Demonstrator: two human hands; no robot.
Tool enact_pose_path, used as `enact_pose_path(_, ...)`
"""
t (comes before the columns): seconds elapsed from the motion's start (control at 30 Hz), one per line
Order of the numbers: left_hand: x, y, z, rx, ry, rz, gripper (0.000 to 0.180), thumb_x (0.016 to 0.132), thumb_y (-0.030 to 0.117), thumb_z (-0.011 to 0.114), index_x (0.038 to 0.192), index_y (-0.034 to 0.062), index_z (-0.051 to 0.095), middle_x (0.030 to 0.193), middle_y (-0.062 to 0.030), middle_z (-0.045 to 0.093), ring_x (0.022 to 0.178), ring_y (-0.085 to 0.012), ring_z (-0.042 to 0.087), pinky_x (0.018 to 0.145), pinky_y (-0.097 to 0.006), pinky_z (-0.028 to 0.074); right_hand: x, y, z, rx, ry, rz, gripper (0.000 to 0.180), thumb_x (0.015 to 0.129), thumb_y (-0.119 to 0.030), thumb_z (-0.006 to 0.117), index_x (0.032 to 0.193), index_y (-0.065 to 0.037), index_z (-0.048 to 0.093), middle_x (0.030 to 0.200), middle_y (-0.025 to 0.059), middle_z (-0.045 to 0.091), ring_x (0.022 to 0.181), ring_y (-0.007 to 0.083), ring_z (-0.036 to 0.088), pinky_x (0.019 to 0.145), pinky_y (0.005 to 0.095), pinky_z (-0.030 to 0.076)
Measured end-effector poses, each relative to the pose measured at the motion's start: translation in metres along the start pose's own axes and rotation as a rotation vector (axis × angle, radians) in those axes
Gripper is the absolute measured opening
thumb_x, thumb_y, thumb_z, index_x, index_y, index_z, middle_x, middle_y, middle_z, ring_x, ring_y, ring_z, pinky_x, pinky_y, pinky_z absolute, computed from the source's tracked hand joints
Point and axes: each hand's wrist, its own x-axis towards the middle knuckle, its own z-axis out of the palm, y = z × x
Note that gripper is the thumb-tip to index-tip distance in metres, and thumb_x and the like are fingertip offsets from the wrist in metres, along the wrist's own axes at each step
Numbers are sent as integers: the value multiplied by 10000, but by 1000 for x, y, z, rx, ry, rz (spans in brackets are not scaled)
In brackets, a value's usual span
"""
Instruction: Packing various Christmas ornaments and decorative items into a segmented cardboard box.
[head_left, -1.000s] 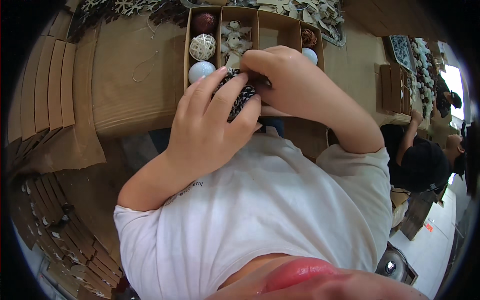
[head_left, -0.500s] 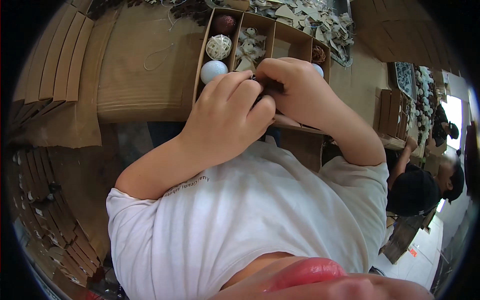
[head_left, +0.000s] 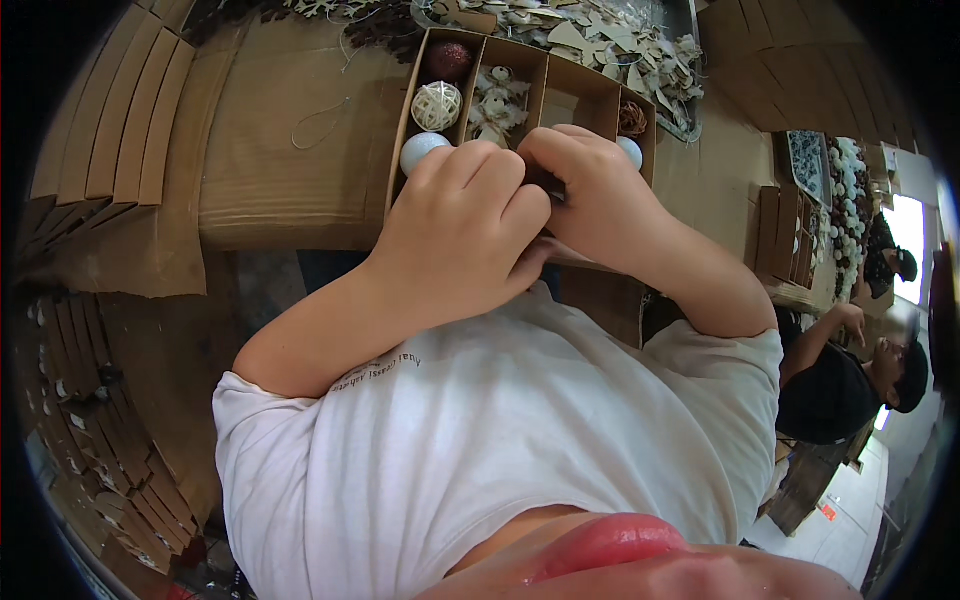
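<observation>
My left hand (head_left: 462, 220) and my right hand (head_left: 592, 190) meet over the near side of a divided cardboard box (head_left: 396, 160). Both have their fingers curled and pressed together, and whatever lies between them is hidden. In the box's left column sit a dark red glittery ball (head_left: 447, 62), a white woven ball (head_left: 436, 106) and a white ball (head_left: 418, 148), partly behind my left hand. Beside them lie pale fluffy ornaments (head_left: 498, 104). At the right end are a brown twig ball (head_left: 632, 118) and another white ball (head_left: 630, 153), beside my right hand.
Beyond the box, a tray (head_left: 692, 75) holds a heap of pale cut-out pieces (head_left: 600, 50). A loop of string (head_left: 320, 125) lies on the cardboard-covered table (head_left: 280, 190). Flat cartons (head_left: 125, 110) stand at the left. A person in black (head_left: 830, 385) is at the right.
My hands stay together over the box, with my left fingers curled slightly further over. The dark bit glimpsed between them is now hidden. The person at right has raised an arm.
</observation>
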Motion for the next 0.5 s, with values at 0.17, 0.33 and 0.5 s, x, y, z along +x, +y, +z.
enact_pose_path(0.17, 1, 2, -1, 16, -106, -50, 410, 584, 226, 790, 868, 56, 549, 965, -123, 520, 979, -318, 520, 811, -458, 418, 1, 3, -6, 24, 12, 1, 162, 686, -3, 648, 825, -21, 567, 791, 130, 604, 776, 343, 593, 663, 409, 476)
enact_pose_path(0.33, 1, 1, 4, 100, -147, -52, 403, 666, 219, 725, 984, 46, 549, 1075, -137, 493, 1126, -334, 487, 960, -484, 378, 5, 14, -13, 51, 38, -20, 145, 708, -3, 662, 817, -26, 569, 773, 106, 597, 746, 301, 589, 638, 371, 475)
enact_pose_path(0.5, 1, 2, 2, 172, -275, -73, 530, 747, 224, 641, 1213, 8, 509, 1319, -188, 424, 1306, -349, 393, 1079, -499, 296, 1, 31, -20, 212, 171, 70, 124, 780, -33, 705, 825, -19, 590, 753, 48, 594, 667, 143, 565, 622, 275, 465)
